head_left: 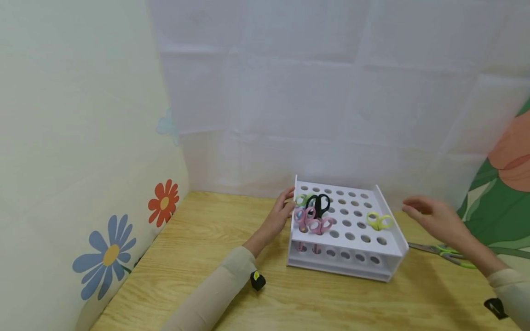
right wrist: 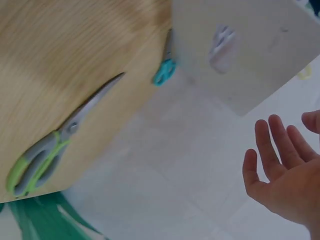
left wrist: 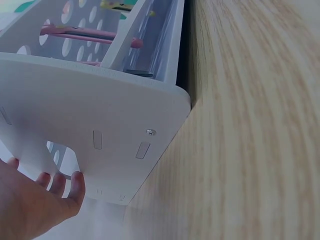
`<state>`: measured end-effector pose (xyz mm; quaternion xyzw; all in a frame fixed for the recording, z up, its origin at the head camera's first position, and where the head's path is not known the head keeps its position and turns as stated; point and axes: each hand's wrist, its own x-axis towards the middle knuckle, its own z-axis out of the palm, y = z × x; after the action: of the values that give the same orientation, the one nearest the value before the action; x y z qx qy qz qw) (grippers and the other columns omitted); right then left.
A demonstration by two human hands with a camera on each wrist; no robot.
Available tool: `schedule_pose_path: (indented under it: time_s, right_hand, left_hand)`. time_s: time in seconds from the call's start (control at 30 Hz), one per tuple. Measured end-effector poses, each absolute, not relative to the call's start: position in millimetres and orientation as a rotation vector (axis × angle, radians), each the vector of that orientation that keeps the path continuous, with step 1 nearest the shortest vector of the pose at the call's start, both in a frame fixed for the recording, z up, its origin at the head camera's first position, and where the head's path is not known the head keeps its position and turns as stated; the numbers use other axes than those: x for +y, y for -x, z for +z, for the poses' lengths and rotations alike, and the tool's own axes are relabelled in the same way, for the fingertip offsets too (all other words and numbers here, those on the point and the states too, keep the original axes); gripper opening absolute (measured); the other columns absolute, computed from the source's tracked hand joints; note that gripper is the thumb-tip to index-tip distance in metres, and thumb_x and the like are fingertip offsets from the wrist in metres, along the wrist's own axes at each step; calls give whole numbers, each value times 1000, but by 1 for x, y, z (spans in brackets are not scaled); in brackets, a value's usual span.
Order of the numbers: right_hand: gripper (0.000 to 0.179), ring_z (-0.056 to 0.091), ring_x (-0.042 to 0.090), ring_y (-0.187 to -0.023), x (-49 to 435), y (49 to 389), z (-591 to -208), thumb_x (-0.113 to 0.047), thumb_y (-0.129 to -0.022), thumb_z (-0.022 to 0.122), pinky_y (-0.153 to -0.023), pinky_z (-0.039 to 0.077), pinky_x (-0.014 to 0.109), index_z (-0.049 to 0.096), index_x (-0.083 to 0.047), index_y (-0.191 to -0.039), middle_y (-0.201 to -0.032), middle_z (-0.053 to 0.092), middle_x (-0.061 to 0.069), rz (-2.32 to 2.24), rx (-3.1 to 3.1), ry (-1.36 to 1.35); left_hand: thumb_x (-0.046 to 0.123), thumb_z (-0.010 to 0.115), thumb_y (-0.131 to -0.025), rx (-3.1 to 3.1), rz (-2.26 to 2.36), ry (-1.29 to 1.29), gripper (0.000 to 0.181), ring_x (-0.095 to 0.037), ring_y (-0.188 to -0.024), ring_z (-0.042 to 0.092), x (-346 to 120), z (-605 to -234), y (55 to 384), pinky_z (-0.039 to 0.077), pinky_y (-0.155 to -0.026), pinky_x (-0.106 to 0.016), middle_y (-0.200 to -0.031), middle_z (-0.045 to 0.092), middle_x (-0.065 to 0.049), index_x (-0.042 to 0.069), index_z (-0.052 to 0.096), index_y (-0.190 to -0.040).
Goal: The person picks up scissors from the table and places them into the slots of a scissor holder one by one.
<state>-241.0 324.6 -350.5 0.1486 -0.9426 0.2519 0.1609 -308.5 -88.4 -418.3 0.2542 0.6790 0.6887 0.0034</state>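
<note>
A white rack (head_left: 381, 251) with rows of round holes stands on the table. Several scissors sit in it handles-up: black scissors (head_left: 318, 212), two pink-handled scissors (head_left: 320, 228) and green-handled scissors (head_left: 300, 200) at the left, yellow scissors (head_left: 378, 225) at the right. My left hand (head_left: 276, 219) touches the rack's left side panel (left wrist: 120, 112), fingertips by its cutout. Beyond the rack's right side, my right hand (head_left: 440, 220) is raised in the air, holding nothing, with fingers loosely spread in the right wrist view.
Large grey-and-green scissors (right wrist: 73, 127) lie on the wooden table (head_left: 198, 257) to the right of the rack. Small teal-handled scissors (right wrist: 164, 71) lie close beside the rack. A white cloth (head_left: 290, 101) hangs behind, with flower-patterned fabric at both sides.
</note>
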Motion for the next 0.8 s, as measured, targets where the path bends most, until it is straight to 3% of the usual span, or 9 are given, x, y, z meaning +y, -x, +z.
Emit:
schedule_pose_path:
  time_s: [0.07,0.1,0.17,0.23,0.33,0.43,0.5,0.63,0.8]
  right_hand:
    - [31,67,28,-98,338,243,-358,-26,-104,62,-69,55,38,67,-1,-123,-111,70,22,692,-2650,-405]
    - [31,67,25,-97,346,243,-362,-27,-104,63,-67,54,35,67,-3,-122,-111,70,20,680,-2640,-388]
    - [29,62,6,-94,360,244,-371,-27,-103,63,-66,53,31,69,-4,-120,-109,71,18,674,-2627,-360]
    - [29,55,-6,-88,374,243,-380,-29,-103,64,-63,50,27,69,-5,-119,-106,71,17,665,-2633,-313]
    - [35,62,4,-85,390,238,-392,-30,-104,61,-61,51,32,68,0,-119,-104,71,20,667,-2675,-236]
    - [42,67,33,-83,404,234,-404,-33,-105,58,-59,53,43,67,7,-116,-99,70,23,626,-2712,-147]
    - [48,65,45,-85,413,232,-411,-35,-106,57,-60,53,50,64,12,-115,-99,68,28,602,-2739,-91]
    - [61,61,52,-89,432,230,-424,-40,-106,52,-63,52,55,59,19,-116,-103,64,36,582,-2833,-5]
    - [65,60,52,-87,453,226,-440,-40,-107,50,-63,52,52,55,25,-112,-99,61,38,597,-2915,142]
  left_hand:
    - [14,42,-106,2135,2156,-796,56,-39,-127,49,-89,-418,308,46,-99,-50,-153,30,-32,-2,26,-158]
    - [16,43,-106,2144,2157,-792,57,-38,-127,49,-88,-422,311,46,-99,-50,-153,31,-30,0,26,-158]
    - [20,44,-107,2163,2144,-777,57,-36,-128,49,-87,-431,319,46,-99,-50,-154,32,-26,5,27,-159]
    - [23,44,-107,2177,2136,-763,57,-34,-129,49,-86,-440,327,47,-99,-49,-154,33,-22,9,28,-160]
    - [27,44,-107,2188,2135,-750,57,-32,-128,50,-83,-452,335,48,-97,-47,-154,34,-20,12,29,-160]
    - [25,44,-107,2168,2144,-761,58,-35,-128,50,-81,-456,335,48,-96,-47,-155,33,-23,10,28,-160]
    - [23,44,-107,2148,2155,-766,58,-38,-129,49,-81,-457,334,47,-97,-49,-156,31,-24,9,26,-160]
    - [21,43,-108,2134,2168,-758,58,-38,-127,49,-80,-459,333,46,-99,-51,-156,29,-25,8,25,-161]
    - [25,44,-107,2161,2150,-739,57,-32,-125,51,-80,-461,331,47,-97,-49,-155,33,-22,10,29,-160]
